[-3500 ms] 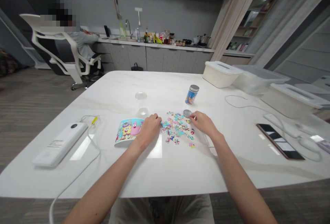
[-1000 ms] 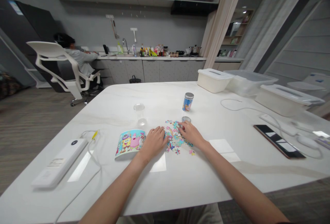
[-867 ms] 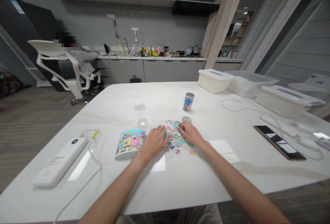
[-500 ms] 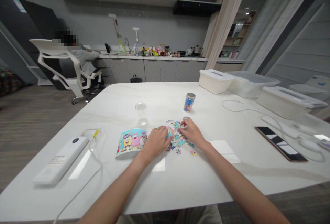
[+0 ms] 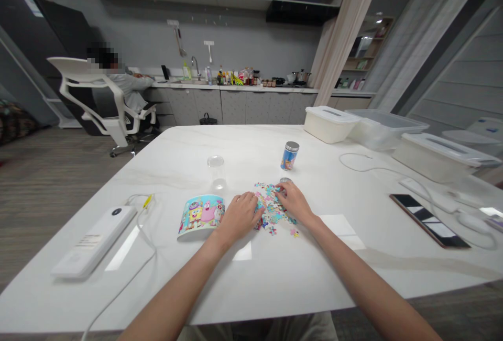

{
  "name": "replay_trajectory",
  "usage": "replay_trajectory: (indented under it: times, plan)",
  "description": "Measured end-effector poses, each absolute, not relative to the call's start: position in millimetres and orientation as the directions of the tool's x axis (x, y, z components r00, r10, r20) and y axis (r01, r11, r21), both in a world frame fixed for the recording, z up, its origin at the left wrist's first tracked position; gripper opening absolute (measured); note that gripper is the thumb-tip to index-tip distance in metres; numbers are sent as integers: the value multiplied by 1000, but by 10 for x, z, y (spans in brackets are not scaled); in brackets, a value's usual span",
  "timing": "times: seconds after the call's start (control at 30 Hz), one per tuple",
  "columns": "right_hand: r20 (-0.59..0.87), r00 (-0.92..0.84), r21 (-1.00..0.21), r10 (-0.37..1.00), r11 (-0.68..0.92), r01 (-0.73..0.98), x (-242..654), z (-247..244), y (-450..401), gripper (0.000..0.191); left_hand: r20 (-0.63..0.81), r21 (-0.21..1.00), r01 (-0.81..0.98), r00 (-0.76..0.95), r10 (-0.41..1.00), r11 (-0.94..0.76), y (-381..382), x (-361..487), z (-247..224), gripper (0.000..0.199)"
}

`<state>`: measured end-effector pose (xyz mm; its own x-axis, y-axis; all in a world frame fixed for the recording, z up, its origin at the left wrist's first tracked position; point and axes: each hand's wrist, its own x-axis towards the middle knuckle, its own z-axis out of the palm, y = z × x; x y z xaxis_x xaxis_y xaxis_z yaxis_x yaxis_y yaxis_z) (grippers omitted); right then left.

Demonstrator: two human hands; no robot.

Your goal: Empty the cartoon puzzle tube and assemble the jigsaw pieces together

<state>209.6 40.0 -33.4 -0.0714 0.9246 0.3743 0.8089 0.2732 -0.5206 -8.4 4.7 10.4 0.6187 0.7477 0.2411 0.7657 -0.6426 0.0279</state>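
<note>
A loose heap of small colourful jigsaw puzzle pieces lies on the white table between my hands. At the heap's left edge rests my left hand, open, fingers extended and thumb over the nearest pieces. My right hand reaches in from the other side. Its thumb and index finger close on a puzzle piece, mostly hidden by the fingertips. Just beyond that hand a silvery lid shows partly. Left of my left hand stands a curved picture sheet with cartoon figures.
Behind the heap stand a blue cartoon-printed can and a clear plastic cup. A white power bank with a cable lies at left, a phone at right. Lidded boxes line the right side. A person sits at the far counter.
Both hands stay almost in place at the heap, with only small finger movement. The whole view has shifted very slightly.
</note>
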Motion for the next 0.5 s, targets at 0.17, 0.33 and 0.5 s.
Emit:
replay_trajectory:
  times: [0.17, 0.33, 0.5]
  plan:
    - [328, -2, -522, 945, 182, 834, 2076, -287, 364, 13, 250, 27, 760, 624, 741, -649, 40, -85, 94, 22]
    - [298, -34, -533, 954, 196, 823, 2090, -288, 374, 12, 222, 13, 756, 636, 739, -654, 30, -79, 115, 23]
    - [277, -16, -574, 961, 178, 799, 2097, -265, 382, 12, 215, 16, 759, 634, 743, -651, 40, -76, 118, 24]
